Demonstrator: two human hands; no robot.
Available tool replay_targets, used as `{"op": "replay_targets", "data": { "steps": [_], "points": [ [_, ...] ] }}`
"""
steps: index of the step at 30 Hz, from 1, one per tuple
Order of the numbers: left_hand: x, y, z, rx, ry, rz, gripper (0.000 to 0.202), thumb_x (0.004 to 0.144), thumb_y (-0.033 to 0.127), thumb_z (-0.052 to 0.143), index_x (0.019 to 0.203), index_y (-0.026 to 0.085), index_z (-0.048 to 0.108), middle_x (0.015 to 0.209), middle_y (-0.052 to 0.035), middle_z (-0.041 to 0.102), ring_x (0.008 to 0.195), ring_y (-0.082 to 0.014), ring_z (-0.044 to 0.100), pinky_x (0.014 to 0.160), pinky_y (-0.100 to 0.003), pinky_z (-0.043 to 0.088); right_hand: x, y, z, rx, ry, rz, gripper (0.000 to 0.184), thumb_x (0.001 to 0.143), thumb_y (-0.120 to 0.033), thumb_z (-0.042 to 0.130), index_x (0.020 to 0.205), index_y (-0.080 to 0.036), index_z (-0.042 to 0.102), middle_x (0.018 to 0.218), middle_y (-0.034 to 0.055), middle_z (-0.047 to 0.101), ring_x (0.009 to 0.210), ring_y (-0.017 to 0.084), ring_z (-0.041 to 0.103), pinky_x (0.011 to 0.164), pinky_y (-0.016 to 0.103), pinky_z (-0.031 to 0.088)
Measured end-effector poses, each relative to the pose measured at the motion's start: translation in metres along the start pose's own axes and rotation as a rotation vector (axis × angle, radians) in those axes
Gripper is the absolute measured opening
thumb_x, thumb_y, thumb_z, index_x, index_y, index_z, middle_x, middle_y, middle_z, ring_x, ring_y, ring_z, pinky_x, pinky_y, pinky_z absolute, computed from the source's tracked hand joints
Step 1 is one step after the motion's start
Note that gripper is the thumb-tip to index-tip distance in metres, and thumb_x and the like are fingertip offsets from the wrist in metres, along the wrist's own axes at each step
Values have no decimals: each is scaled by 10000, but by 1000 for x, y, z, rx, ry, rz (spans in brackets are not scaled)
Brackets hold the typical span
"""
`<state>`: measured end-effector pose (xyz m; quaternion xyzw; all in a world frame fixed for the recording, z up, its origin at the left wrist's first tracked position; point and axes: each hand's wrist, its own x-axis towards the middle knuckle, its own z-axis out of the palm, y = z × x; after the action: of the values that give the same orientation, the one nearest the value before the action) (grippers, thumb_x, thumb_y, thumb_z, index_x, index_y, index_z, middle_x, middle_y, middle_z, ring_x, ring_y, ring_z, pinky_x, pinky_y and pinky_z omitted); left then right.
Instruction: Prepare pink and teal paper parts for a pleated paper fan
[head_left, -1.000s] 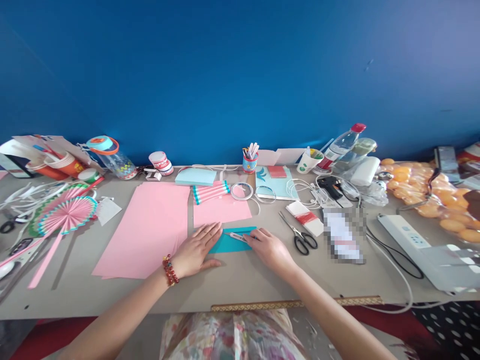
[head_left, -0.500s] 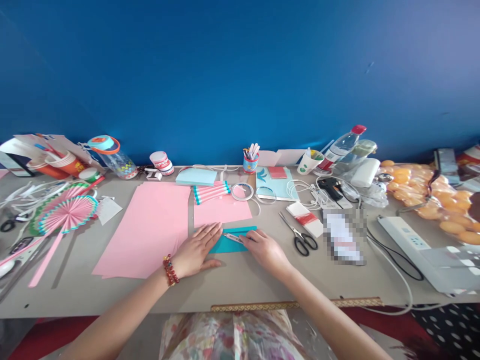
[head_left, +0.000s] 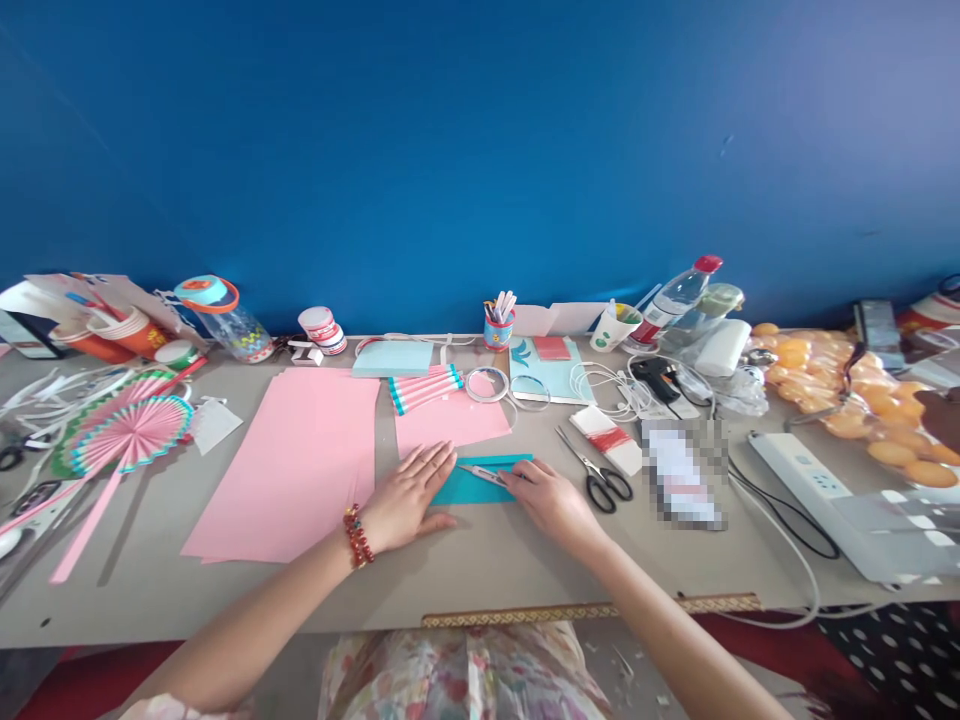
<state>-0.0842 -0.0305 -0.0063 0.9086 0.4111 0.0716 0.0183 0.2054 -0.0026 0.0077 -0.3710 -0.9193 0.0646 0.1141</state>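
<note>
My left hand (head_left: 411, 498) lies flat with fingers stretched, pressing on the left end of a teal sheet of paper (head_left: 472, 493). My right hand (head_left: 553, 502) is closed round a slim utility knife (head_left: 486, 475), its pointed end toward my left hand. The knife lies over the teal paper, whose far edge appears folded. Just beyond it is a small pink sheet (head_left: 450, 430), with a pleated pink strip edged in teal (head_left: 426, 388) on top. To the left rests a stack of large pink sheets (head_left: 300, 450).
Black-handled scissors (head_left: 606, 487) and a red-and-white packet (head_left: 609, 438) lie to the right. A glue gun (head_left: 656, 380), a power strip (head_left: 821, 490) and cables lie farther right. Paper fans (head_left: 131, 435) are at the left. A pen cup (head_left: 499, 330) and a bottle (head_left: 679, 300) stand along the wall.
Both hands, the knife and the teal paper have shifted slightly to the right. The small pink sheet has also moved a little right. My grip on the knife stays the same.
</note>
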Motion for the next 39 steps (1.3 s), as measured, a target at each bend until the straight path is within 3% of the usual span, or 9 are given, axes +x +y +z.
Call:
{"op": "replay_targets", "data": {
  "steps": [6,30,39],
  "points": [
    [-16,-2,-1,18,1,-11,858,948,684,339,1580,143,132,1622,-152,218,1504,-273,215,1211,-461,221,0,0,2,-26,5,7,317,991,-155,419,1196,-188,659,977,94,644,889,212,569,762,301,504],
    [-15,-1,2,2,-6,-25,881,944,694,337,1582,133,107,1628,-154,195,1513,-272,180,1225,-455,183,16,-16,11,-37,-15,-6,277,994,-186,469,1164,-221,685,1003,85,661,863,200,577,751,298,493],
    [-25,-20,-11,-48,-15,-41,785,984,613,354,1589,194,82,1629,-107,222,1507,-252,207,1220,-447,226,17,-18,10,-53,-27,9,244,989,-194,487,1137,-218,679,963,76,641,837,192,560,725,285,474]
  ]
}}
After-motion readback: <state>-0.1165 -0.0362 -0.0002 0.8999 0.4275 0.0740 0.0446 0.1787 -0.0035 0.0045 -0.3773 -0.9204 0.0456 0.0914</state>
